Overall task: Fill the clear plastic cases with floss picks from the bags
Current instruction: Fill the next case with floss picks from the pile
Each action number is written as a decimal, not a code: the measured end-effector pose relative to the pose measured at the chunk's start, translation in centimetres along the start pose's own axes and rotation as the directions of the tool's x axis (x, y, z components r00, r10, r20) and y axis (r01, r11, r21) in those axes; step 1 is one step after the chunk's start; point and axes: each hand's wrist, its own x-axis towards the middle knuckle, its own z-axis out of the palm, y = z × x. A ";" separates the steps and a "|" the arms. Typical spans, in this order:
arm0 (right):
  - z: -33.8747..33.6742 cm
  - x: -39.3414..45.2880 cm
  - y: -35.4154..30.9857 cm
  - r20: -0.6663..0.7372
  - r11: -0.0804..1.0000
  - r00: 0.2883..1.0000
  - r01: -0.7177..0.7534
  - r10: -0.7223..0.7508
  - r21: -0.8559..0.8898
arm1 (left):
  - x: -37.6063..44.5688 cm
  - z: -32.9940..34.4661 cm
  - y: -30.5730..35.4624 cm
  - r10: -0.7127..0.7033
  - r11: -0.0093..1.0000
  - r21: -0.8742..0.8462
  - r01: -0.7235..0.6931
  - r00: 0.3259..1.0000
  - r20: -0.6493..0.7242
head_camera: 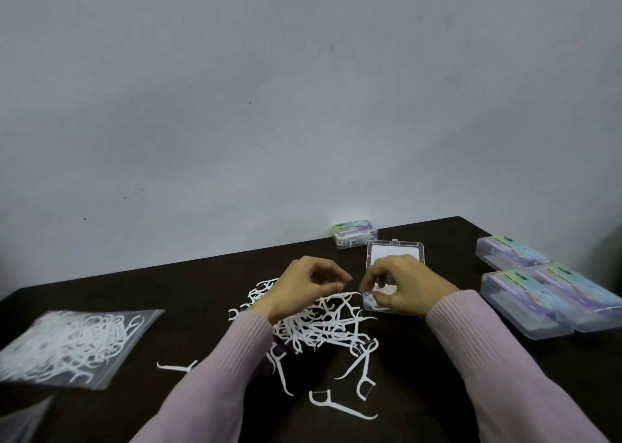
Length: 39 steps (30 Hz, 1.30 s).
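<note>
Floss picks (323, 321) piled btwn hands; right hand (400, 286) pinches some over open case (395, 250), left hand (303, 282) fingers curled, grip unclear.

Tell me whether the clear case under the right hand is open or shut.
Open. The clear case has its lid tilted up behind the right hand, latch tab at the top edge. How full it is: cannot tell.

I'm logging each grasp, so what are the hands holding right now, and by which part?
The right hand pinches floss picks over the open clear case; which part cannot be told. The left hand seems empty.
</note>
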 end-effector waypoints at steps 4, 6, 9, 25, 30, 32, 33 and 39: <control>0.6 0.0 -2.2 0.228 1.000 0.973 0.025 -0.021 -0.016 | -3.4 -1.6 -1.2 -0.048 0.989 0.140 0.045 0.999 0.017; 1.3 0.1 -2.9 0.290 0.999 0.957 0.034 -0.024 -0.031 | -5.0 -2.6 -2.3 -0.072 0.980 0.188 0.070 0.997 0.004; 2.4 0.2 -3.3 0.316 0.997 0.949 0.021 0.004 -0.077 | -7.2 -3.6 -3.5 -0.115 0.970 0.218 0.111 0.993 0.002; 4.0 0.3 -5.0 0.168 0.962 0.983 0.111 -0.070 -0.250 | -7.8 -2.7 -3.4 0.004 0.851 0.524 -0.031 0.999 0.053; 4.1 0.0 -5.6 0.074 0.955 0.997 0.045 -0.025 -0.292 | -8.0 -3.6 -3.2 -0.048 0.899 0.435 0.040 0.999 0.006; 4.6 0.0 -5.6 0.101 0.944 0.994 0.007 0.028 -0.330 | -8.1 -3.8 -3.4 -0.039 0.897 0.440 0.035 0.999 0.000; 4.7 0.0 -5.5 0.121 0.943 0.991 -0.010 0.053 -0.332 | -8.2 -3.7 -3.5 -0.033 0.894 0.447 0.022 0.999 0.017; 4.2 0.1 -5.3 0.104 0.958 0.994 -0.001 0.032 -0.287 | -7.6 -2.9 -3.5 -0.036 0.867 0.498 0.006 0.998 0.051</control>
